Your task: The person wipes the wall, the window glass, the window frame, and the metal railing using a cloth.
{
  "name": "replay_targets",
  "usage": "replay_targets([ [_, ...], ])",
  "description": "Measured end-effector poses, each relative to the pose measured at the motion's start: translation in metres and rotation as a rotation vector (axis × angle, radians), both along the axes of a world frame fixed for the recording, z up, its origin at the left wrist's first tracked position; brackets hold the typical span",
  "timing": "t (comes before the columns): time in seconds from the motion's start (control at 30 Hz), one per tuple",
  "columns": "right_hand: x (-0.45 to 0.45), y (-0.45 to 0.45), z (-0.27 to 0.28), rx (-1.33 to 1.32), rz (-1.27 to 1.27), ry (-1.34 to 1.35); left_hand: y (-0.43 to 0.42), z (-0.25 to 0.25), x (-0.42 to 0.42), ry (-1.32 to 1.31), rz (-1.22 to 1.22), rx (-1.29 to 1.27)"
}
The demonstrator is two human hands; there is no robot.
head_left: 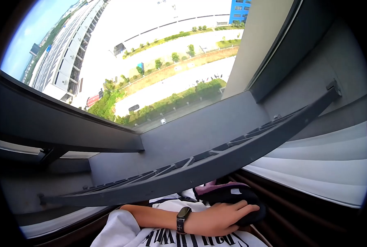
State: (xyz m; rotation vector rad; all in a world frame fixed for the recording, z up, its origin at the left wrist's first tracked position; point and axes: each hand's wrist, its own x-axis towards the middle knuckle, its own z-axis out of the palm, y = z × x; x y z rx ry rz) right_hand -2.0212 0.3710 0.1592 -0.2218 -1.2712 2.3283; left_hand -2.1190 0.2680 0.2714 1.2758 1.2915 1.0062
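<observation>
My left hand [218, 217] reaches across my body from the left, with a dark smart band [183, 218] on its wrist. It lies back up on a black padded cloth item [228, 195], its fingers bent over the near right part. That item has a fuzzy pinkish-purple edge [216, 188] and a small white label; its exact kind is unclear. Below the hand is my white shirt [163, 236] with black lettering. My right hand does not show; the cloth item and the frame edge may hide it.
A grey metal railing [200, 173] curves across in front of me, close above the hand. Behind it are a grey sill [187, 129] and a window overlooking buildings, a road and trees. White pleated fabric [323, 156] hangs at right, beside dark brown folds [290, 206].
</observation>
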Motion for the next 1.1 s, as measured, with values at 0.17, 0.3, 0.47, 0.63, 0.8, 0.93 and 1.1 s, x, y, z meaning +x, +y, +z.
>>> replay_targets([
  [0.17,-0.013,0.015,0.001,-0.251,-0.055,0.005,-0.015,0.021,-0.013,0.234,0.225,0.296],
  [0.3,-0.035,0.027,0.001,-0.545,-0.051,0.002,-0.046,0.052,-0.047,0.798,0.591,0.285],
  [0.47,-0.081,0.050,-0.026,-0.833,-0.048,-0.004,-0.042,0.049,-0.070,1.053,0.667,-0.045],
  [0.63,-0.125,0.075,-0.102,-0.804,-0.001,-0.042,-0.036,0.048,-0.074,0.992,0.630,-0.124],
  [0.8,-0.191,0.106,-0.106,-0.353,-0.104,0.065,-0.033,0.052,-0.078,0.926,0.616,-0.175],
  [0.93,-0.272,0.143,-0.100,0.114,-0.308,0.309,-0.032,0.052,-0.079,0.918,0.598,-0.219],
  [1.1,-0.339,0.124,-0.001,0.921,-0.862,-0.075,-0.019,0.046,-0.078,0.984,0.643,-0.286],
])
